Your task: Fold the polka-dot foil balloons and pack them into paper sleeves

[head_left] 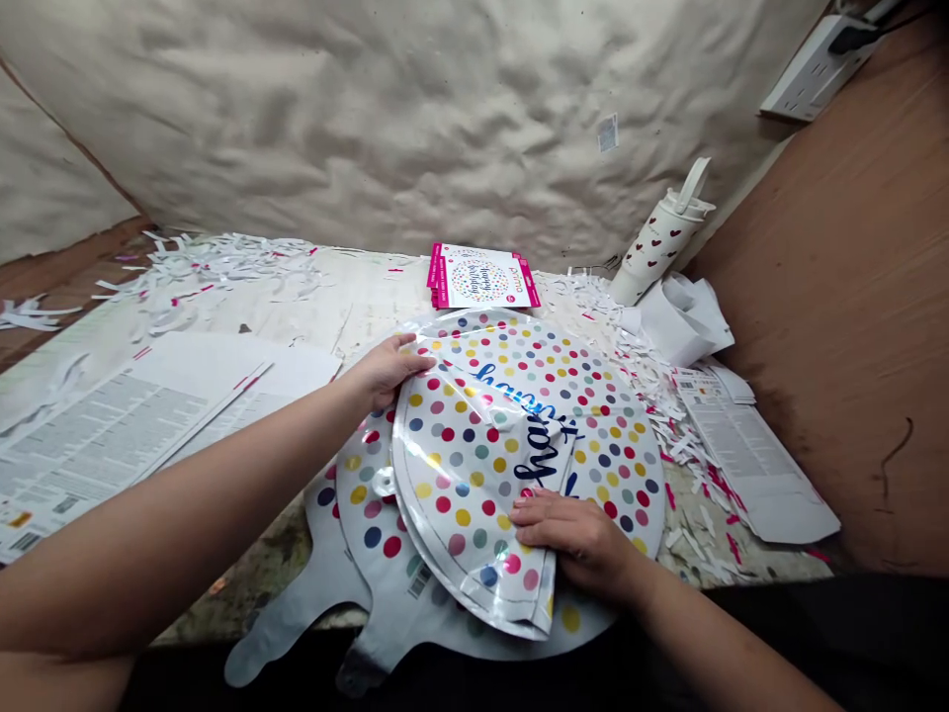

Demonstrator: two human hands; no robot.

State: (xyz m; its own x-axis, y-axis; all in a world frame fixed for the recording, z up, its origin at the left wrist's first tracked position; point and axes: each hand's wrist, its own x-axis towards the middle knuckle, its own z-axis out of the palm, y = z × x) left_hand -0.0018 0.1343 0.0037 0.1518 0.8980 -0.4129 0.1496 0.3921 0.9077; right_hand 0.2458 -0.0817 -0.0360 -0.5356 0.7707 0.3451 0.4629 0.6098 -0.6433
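Observation:
Flat foil balloons with coloured dots (623, 445) lie stacked on the table, their grey tails pointing to the lower left. On top of them is a folded dotted balloon (460, 475) with blue lettering. My left hand (389, 371) grips the folded balloon's upper left edge between thumb and fingers. My right hand (574, 534) lies on its lower right part, fingers stretched across the foil near the folded edge.
Pink-edged packages (485, 277) lie behind the balloons. Printed sheets (111, 435) are at the left, more printed card (748, 445) at the right. Paper shreds (222, 262) cover the back left and right side. A white tumbler with hearts (659, 242) leans at the back right.

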